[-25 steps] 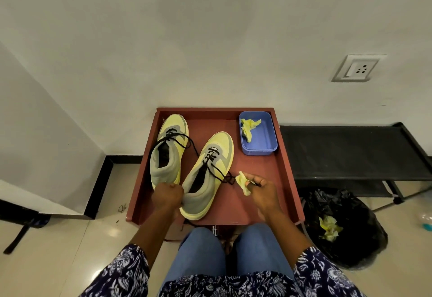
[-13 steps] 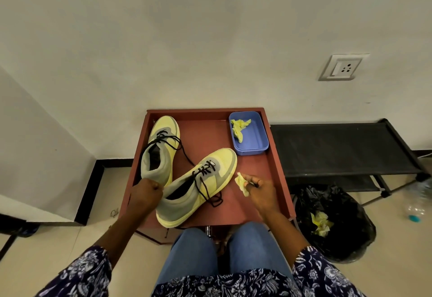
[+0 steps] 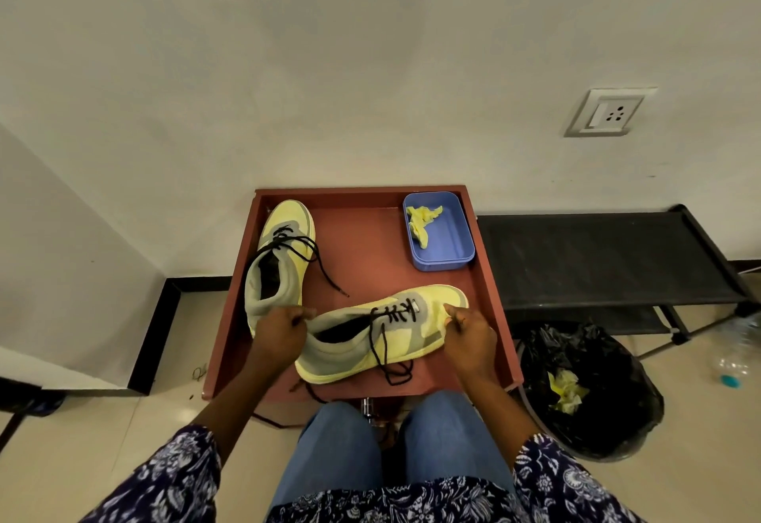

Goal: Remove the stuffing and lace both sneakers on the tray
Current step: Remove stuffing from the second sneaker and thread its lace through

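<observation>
Yellow knit meets my right hand [image 3: 469,331] at the toe of the yellow-and-grey mesh sneaker with black laces [image 3: 383,333]: fingers curled round it, and whether the paper wad is still tucked inside them I cannot tell. My left hand [image 3: 284,331] grips the grey heel collar. A second ago this shoe pointed toward twelve o'clock; now it lies crosswise, toe at three, raised off the reddish-brown wooden tray [image 3: 362,263]. I judge it is being turned for a stuffing check or lacing. The matching second sneaker [image 3: 280,259] sits at eleven, laces loose. A blue plastic tub holding yellow paper [image 3: 447,242] stands at one. Bare tray floor lies between them; the near rim runs just under the shoe.
</observation>
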A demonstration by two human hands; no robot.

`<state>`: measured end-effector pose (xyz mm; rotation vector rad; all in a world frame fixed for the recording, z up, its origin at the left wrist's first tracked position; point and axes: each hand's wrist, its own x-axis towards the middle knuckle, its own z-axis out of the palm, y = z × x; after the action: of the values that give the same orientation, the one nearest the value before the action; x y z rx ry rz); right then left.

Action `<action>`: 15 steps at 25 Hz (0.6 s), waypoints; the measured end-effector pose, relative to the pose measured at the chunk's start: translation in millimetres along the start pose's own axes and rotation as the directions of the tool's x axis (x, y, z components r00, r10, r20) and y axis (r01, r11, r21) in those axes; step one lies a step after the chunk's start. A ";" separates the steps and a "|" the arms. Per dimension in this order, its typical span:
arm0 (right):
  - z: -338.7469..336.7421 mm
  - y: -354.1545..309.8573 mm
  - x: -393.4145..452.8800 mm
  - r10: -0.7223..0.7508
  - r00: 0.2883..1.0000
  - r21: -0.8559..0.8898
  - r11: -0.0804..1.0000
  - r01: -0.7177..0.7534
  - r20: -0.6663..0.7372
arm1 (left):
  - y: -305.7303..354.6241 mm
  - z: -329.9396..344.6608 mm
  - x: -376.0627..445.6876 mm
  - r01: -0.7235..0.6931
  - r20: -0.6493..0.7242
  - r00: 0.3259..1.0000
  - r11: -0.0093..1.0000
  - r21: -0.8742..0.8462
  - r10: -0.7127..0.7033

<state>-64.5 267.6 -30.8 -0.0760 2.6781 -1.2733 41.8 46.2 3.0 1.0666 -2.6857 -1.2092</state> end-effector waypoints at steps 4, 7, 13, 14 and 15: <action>-5.2 12.3 11.1 -0.055 0.991 -0.117 0.992 0.041 -0.118 | 7.3 21.7 -6.2 -0.154 -0.025 0.987 0.986 0.067 0.156; 1.8 16.8 13.5 -0.040 0.998 -0.191 0.981 0.028 -0.057 | 5.6 35.4 -13.3 -0.271 0.102 0.962 0.922 0.278 0.253; 42.0 -7.5 -17.2 -0.110 0.992 -0.311 0.943 0.121 0.053 | -0.2 35.3 -5.8 -0.341 0.248 0.935 0.829 0.443 0.252; 45.5 -4.3 -19.7 -0.137 0.986 -0.323 0.933 0.161 0.098 | -2.1 36.1 -3.3 -0.339 0.261 0.936 0.807 0.484 0.236; 46.1 -3.1 -22.0 -0.159 0.973 -0.333 0.920 0.208 0.168 | -2.3 36.4 -1.4 -0.350 0.268 0.933 0.784 0.513 0.242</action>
<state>-34.7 233.1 -54.0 -0.4555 2.7920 -0.7824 34.4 70.0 -23.7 0.5082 -3.2941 -0.4974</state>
